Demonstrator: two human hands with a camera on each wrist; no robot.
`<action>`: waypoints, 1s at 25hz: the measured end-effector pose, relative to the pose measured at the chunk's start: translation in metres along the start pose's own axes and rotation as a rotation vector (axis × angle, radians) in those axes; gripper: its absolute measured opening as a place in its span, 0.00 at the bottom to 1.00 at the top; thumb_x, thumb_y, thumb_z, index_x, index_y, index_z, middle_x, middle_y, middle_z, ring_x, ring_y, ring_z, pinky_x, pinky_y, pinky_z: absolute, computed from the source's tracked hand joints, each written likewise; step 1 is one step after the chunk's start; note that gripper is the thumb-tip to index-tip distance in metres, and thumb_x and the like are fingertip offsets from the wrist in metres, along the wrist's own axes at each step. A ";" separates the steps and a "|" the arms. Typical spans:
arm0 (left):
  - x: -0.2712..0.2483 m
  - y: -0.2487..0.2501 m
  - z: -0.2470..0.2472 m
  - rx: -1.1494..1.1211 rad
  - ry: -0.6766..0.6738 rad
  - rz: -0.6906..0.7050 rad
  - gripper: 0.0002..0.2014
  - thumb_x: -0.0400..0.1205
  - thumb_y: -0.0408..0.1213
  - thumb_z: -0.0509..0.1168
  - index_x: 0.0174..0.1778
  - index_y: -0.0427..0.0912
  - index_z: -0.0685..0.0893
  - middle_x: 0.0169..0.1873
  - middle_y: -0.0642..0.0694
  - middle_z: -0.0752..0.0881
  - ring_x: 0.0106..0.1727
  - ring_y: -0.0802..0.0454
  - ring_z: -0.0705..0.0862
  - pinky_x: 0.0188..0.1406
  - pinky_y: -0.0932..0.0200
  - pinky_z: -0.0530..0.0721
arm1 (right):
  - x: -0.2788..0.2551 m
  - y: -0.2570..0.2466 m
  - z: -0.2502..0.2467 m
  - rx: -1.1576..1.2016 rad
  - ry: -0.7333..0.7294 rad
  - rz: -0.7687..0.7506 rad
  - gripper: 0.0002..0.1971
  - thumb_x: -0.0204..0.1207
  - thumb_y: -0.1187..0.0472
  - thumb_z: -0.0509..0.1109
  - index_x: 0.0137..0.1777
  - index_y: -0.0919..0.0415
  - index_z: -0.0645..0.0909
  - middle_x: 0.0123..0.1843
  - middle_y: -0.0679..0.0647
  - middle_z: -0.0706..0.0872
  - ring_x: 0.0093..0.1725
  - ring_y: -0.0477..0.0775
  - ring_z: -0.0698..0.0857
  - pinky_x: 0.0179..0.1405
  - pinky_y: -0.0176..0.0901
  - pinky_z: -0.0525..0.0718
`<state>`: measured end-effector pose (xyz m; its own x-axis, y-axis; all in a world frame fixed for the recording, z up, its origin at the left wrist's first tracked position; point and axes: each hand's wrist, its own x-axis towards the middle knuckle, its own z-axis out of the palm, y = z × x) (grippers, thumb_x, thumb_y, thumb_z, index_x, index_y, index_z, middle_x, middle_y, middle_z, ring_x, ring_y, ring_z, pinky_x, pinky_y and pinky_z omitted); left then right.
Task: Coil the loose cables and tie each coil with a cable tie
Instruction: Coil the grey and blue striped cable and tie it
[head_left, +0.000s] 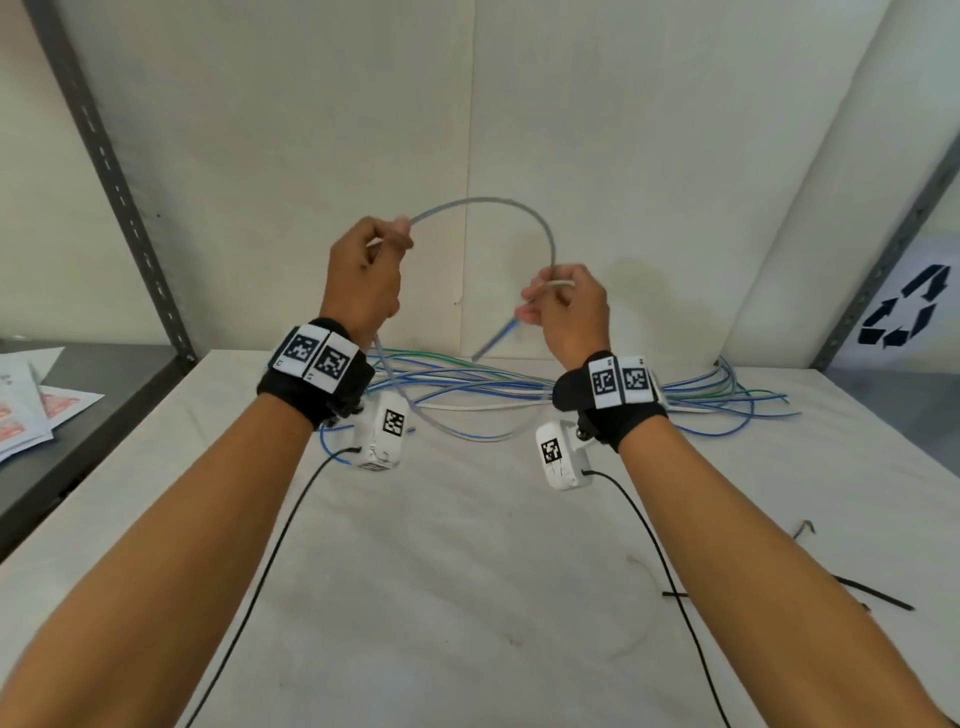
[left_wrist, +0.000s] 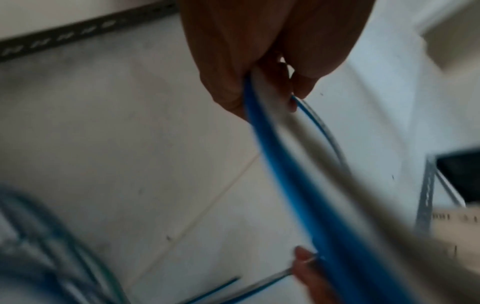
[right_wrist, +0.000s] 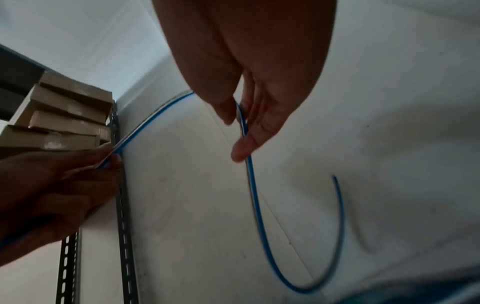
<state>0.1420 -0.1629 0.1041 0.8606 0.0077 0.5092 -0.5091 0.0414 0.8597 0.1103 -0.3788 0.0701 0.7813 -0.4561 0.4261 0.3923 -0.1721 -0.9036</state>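
Cable (head_left: 498, 205) is arched in mid-air | pinched by left hand (head_left: 363, 270) and right hand (head_left: 569, 306) | loose cables (head_left: 467, 384) are spread on bench (head_left: 467, 571)

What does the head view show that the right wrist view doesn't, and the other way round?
Only the head view shows the pile of loose cables on the table, the black cable ties at its right edge, and the papers to the left. Only the right wrist view shows the stacked cardboard boxes and the cable's free end curling upward. Both show the left hand and right hand pinching one blue-and-white cable arched between them.
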 end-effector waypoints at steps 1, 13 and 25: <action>-0.004 -0.007 0.002 -0.088 0.064 -0.098 0.14 0.89 0.46 0.63 0.38 0.45 0.75 0.18 0.56 0.66 0.19 0.56 0.60 0.18 0.67 0.60 | -0.008 0.008 0.002 -0.013 -0.058 0.059 0.03 0.83 0.70 0.68 0.53 0.62 0.79 0.45 0.57 0.88 0.33 0.58 0.89 0.39 0.47 0.91; -0.032 -0.088 0.020 -0.390 0.612 -0.335 0.13 0.90 0.45 0.60 0.41 0.45 0.71 0.28 0.51 0.75 0.20 0.54 0.61 0.18 0.65 0.61 | -0.058 0.047 0.025 0.023 -0.139 0.265 0.11 0.82 0.55 0.74 0.53 0.62 0.79 0.41 0.60 0.86 0.20 0.50 0.79 0.17 0.38 0.72; -0.037 -0.091 0.017 -0.467 0.516 -0.200 0.08 0.92 0.38 0.54 0.48 0.42 0.73 0.22 0.55 0.67 0.23 0.55 0.63 0.20 0.64 0.65 | -0.052 0.095 0.031 -0.099 -0.207 0.455 0.16 0.78 0.63 0.77 0.62 0.68 0.79 0.42 0.61 0.89 0.25 0.51 0.86 0.24 0.37 0.82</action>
<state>0.1560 -0.1843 0.0077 0.8924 0.4215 0.1614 -0.3813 0.5130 0.7690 0.1220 -0.3441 -0.0361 0.9462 -0.3228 -0.0209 -0.0503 -0.0829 -0.9953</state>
